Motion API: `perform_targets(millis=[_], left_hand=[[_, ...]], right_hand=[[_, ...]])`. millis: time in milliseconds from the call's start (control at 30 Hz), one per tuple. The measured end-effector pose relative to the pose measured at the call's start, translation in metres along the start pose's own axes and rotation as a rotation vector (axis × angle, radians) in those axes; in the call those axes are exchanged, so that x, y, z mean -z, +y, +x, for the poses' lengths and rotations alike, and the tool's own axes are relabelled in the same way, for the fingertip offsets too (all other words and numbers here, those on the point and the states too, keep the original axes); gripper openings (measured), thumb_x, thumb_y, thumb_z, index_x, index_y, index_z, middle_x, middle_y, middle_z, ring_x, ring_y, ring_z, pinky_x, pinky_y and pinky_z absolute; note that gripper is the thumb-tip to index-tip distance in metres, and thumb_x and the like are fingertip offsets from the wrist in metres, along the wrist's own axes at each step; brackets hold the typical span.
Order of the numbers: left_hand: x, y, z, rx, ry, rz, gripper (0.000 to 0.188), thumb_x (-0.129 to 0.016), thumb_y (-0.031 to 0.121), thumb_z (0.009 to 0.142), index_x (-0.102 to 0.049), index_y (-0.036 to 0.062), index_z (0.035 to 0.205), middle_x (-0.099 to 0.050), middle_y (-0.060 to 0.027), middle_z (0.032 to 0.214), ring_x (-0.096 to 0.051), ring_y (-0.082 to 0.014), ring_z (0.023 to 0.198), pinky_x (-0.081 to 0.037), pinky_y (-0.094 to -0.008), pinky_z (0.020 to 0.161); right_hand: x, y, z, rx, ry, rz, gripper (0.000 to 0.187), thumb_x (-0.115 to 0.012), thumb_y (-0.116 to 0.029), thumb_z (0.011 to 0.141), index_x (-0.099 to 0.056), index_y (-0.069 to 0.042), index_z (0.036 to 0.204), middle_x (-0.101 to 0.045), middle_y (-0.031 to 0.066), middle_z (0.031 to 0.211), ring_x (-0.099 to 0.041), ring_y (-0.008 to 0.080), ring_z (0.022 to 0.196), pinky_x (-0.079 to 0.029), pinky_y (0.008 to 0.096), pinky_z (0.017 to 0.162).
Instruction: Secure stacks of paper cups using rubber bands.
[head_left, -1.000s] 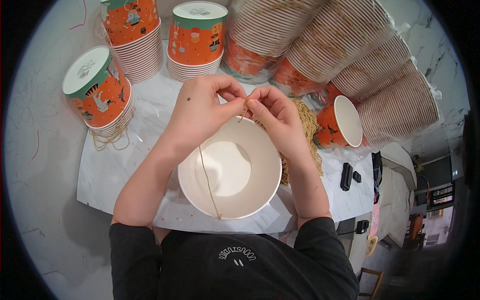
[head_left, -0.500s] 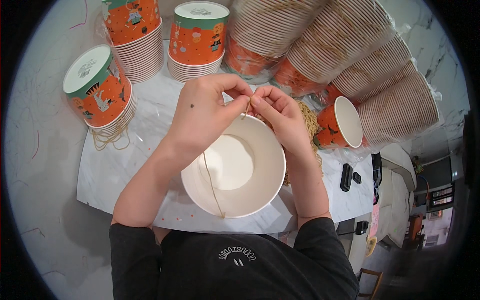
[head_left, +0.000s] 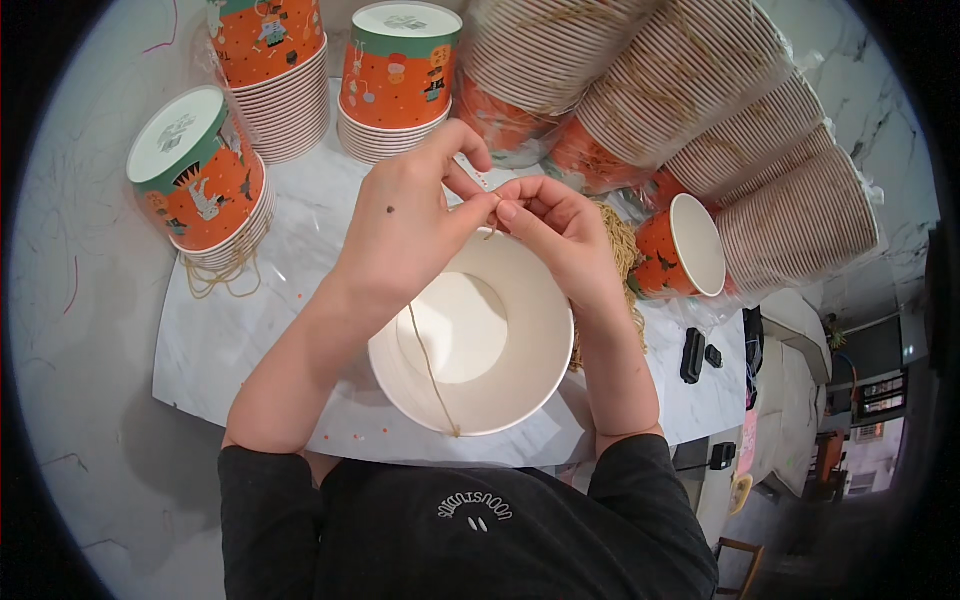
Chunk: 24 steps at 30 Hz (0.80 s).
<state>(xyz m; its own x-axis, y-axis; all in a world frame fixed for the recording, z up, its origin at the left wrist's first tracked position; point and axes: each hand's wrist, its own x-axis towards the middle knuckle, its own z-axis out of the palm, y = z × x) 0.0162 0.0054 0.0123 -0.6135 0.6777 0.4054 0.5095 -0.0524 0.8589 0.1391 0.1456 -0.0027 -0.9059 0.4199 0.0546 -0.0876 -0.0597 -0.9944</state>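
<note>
- twine [head_left: 427, 355] is apparently fixed at near rim of paper bucket [head_left: 542, 325].
- far-side twine is pinched by right hand [head_left: 563, 235]; fastening not seen.
- left hand [head_left: 405, 215]: thumb, forefinger parted; grip cannot be told.

The left hand [head_left: 415, 215] met the right hand [head_left: 555, 230], which pinched string [head_left: 427, 357] by an open cup's [head_left: 472, 333] far rim; orange cups [head_left: 268, 55] stood far left.

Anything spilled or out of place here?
Minor: loose cord loops tangle at the base of the leftmost cup stack; red specks dot the table near its front edge, like debris. The nearest cup shows no damage.
</note>
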Motion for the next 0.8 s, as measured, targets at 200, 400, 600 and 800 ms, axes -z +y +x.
perform_targets(millis=[200, 400, 600, 800], left_hand=[[0.006, -0.009, 0.005, 0.003, -0.103, -0.045, 0.021, -0.077, 0.003, 0.082, -0.056, 0.0035, 0.083, -0.062, 0.0016, 0.074, -0.043, 0.0010, 0.056, -0.032, -0.0204, 0.048], [0.011, -0.015, 0.008, 0.039, -0.167, -0.087, 0.018, -0.075, 0.004, 0.086, -0.057, 0.0047, 0.083, -0.061, 0.0046, 0.075, -0.042, 0.0020, 0.058, -0.031, -0.0195, 0.049], [0.021, -0.005, 0.009, 0.100, -0.238, -0.020, 0.007, -0.072, 0.002, 0.080, -0.070, 0.0040, 0.086, -0.064, 0.0053, 0.080, -0.039, 0.0007, 0.056, -0.031, -0.0193, 0.050], [0.021, -0.011, 0.005, 0.052, -0.254, -0.016, 0.007, -0.076, 0.009, 0.078, -0.075, 0.0032, 0.082, -0.069, 0.0027, 0.094, -0.039, -0.0006, 0.060, -0.033, -0.0197, 0.054]], right_hand=[[0.007, -0.001, 0.000, -0.066, -0.015, -0.056, 0.017, -0.071, -0.016, 0.098, -0.066, -0.001, 0.105, -0.070, 0.0004, 0.094, -0.062, 0.0037, 0.080, -0.050, 0.0193, 0.069], [0.004, -0.002, 0.001, -0.054, -0.069, -0.008, 0.017, -0.068, -0.019, 0.101, -0.065, -0.002, 0.104, -0.066, -0.0025, 0.089, -0.059, 0.0027, 0.077, -0.047, 0.0185, 0.066], [0.006, -0.002, 0.002, -0.108, -0.074, 0.075, 0.016, -0.063, -0.016, 0.103, -0.064, -0.001, 0.107, -0.067, 0.0010, 0.091, -0.061, 0.0049, 0.079, -0.049, 0.0194, 0.069], [0.003, -0.004, -0.001, -0.090, -0.046, 0.059, 0.014, -0.066, -0.015, 0.101, -0.066, -0.002, 0.105, -0.067, -0.0013, 0.091, -0.060, 0.0038, 0.078, -0.049, 0.0191, 0.069]])
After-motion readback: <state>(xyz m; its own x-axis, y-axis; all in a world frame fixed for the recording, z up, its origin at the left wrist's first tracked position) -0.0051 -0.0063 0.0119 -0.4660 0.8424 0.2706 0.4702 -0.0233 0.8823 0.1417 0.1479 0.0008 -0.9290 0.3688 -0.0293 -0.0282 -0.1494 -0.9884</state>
